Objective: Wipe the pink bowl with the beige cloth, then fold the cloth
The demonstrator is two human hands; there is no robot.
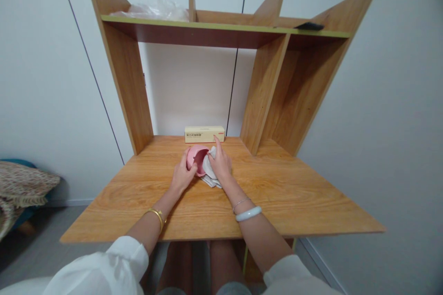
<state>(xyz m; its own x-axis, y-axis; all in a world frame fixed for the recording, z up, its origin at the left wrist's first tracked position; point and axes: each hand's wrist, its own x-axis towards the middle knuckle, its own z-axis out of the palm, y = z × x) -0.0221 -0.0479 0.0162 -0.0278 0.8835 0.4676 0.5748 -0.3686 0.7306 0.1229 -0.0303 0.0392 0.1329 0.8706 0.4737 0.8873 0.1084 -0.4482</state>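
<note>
My left hand (182, 174) grips a pink bowl (194, 154) from its left side, thumb at the rim. The bowl is tipped on its side, its hollow facing right. In my right hand (220, 162) is a light grey cloth (209, 169), pressed against the bowl's opening. Part of the cloth hangs below toward the desk top. The right index finger points up and away from the cloth. How far the cloth reaches inside the bowl is hidden by the hand.
A cream-coloured long box (204, 134) stands at the back of the wooden desk (277, 193). Upright shelf panels (266, 97) rise at the rear. A clear plastic bag (155, 11) and a flat black thing (309, 26) lie on the upper shelf. A chair with a woven cover (26, 182) is at left.
</note>
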